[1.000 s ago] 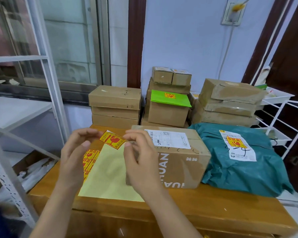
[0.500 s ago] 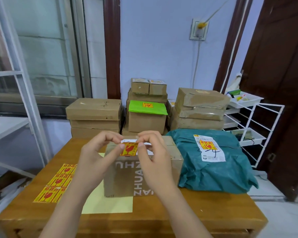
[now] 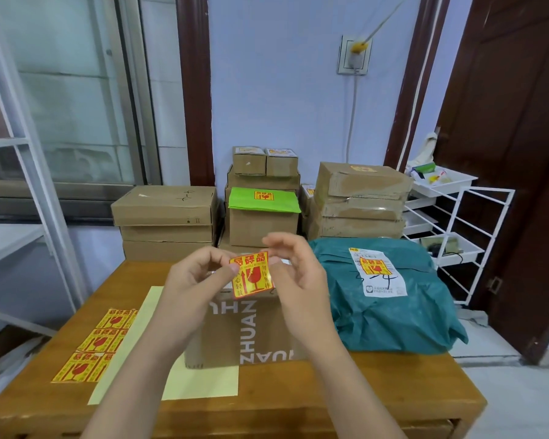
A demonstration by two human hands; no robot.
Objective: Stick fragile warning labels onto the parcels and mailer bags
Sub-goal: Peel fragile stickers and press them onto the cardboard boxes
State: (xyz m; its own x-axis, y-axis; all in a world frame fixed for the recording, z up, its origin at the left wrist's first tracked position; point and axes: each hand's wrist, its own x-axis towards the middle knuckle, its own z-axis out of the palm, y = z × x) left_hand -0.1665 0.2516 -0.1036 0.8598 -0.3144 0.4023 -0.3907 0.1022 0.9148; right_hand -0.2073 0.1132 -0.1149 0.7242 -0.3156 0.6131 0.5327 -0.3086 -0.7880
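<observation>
Head view: both hands are raised over the wooden table (image 3: pixel 298 403), holding 1 fragile label (image 3: pixel 251 274) between them — yellow with red print and a broken-glass symbol, its printed face toward the camera. The left hand (image 3: pixel 191 289) pinches the label's upper left corner between thumb and forefinger, its other fingers curled loosely under. The right hand (image 3: pixel 298 280) touches the label's right edge at the thumb, while its fingers arch above, slightly spread and blurred, so whether they grip the label cannot be told.

Directly below the label sits a cardboard box (image 3: pixel 248 331) printed with large white letters, resting partly on a pale yellow backing sheet (image 3: pixel 200 381). Left of that sheet lies a sheet of labels (image 3: pixel 92 343), flat on the table and showing 3 rows.

Right of the box, touching it, lies a teal mailer bag (image 3: pixel 390 315) — a fragile label already sits on its white shipping slip. Behind the table stand stacked cardboard parcels (image 3: pixel 358 201), among them a box topped with a green mailer (image 3: pixel 263 201) that carries a label. A white wire rack (image 3: pixel 450 236) stands at the right.
</observation>
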